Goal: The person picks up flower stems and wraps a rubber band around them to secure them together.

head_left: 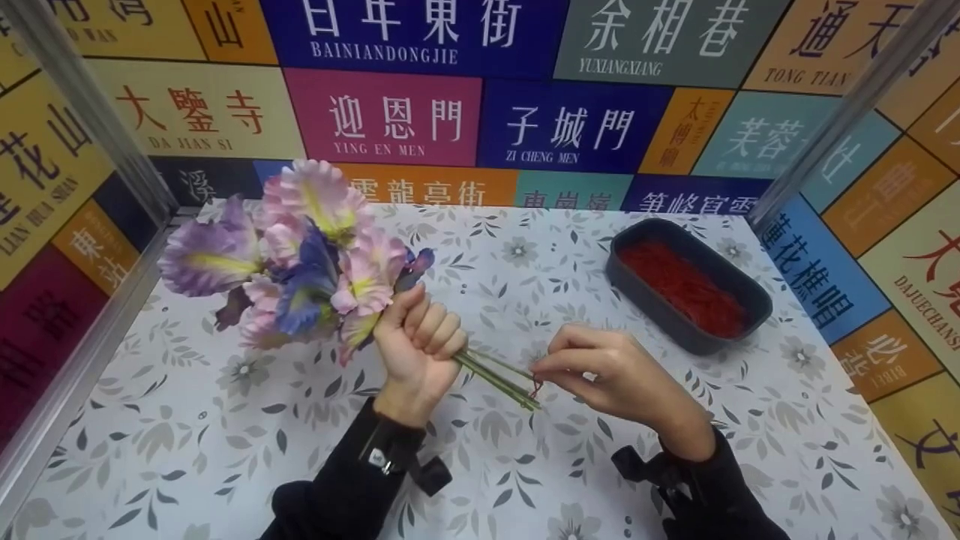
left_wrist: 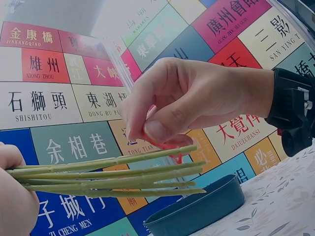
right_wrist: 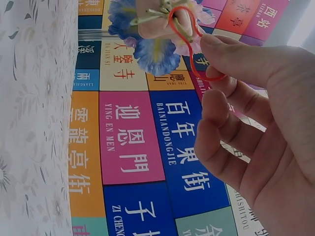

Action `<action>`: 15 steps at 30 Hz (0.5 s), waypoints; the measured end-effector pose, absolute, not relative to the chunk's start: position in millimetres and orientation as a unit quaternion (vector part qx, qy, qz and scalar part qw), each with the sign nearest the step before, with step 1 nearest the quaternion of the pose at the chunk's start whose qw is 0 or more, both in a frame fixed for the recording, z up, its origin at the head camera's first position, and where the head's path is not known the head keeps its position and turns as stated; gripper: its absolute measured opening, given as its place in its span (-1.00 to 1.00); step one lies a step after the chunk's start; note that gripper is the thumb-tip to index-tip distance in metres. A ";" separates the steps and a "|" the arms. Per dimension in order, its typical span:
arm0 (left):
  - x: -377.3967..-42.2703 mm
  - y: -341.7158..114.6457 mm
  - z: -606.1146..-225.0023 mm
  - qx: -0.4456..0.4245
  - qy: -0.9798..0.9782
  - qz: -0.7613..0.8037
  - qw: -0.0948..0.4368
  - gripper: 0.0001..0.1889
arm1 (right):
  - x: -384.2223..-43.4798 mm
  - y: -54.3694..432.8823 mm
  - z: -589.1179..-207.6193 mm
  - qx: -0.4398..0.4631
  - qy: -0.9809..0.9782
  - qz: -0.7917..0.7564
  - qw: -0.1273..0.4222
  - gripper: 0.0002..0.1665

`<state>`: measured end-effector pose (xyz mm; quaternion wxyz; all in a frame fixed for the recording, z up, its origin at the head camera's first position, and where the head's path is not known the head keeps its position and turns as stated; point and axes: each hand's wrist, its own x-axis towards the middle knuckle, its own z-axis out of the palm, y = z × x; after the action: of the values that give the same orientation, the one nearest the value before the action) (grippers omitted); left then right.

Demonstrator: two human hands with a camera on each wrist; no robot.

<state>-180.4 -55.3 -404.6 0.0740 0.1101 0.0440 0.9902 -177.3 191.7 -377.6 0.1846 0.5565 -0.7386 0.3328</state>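
Observation:
My left hand [head_left: 421,341] grips a bunch of artificial flowers [head_left: 311,259] in pink, purple and blue just below the blossoms. Their green stems [head_left: 499,381] stick out of the fist toward the right, several ends side by side. With thumb and forefinger my right hand [head_left: 607,371] pinches a red rubber band [right_wrist: 191,46] close to the stem ends. In the right wrist view the band hangs as a narrow open loop in front of the stem tips. From the left wrist, the right thumb and band appear just over the upper stem [left_wrist: 108,161].
A dark oblong container [head_left: 694,341] filled with red rubber bands [head_left: 679,289] stands at the back right. Patterned white cloth [head_left: 517,480] covers the table. Panels with street-name signs [head_left: 382,116] rise behind and on both sides, with clear corner edges.

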 end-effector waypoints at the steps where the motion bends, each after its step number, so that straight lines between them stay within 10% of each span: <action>1: -180.5 -55.4 -404.5 0.111 0.042 0.990 0.075 -0.47 | -177.2 190.7 -378.0 0.557 -0.738 0.332 0.187 -0.74; 15: -180.4 -56.2 -404.5 0.127 0.031 0.988 0.080 -0.46 | -176.4 181.3 -383.7 0.547 -0.738 0.321 0.229 -0.74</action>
<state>-180.4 -56.2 -404.5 0.0796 0.1266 0.0305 0.9883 -176.4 181.3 -383.7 0.2287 0.5471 -0.7385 0.3210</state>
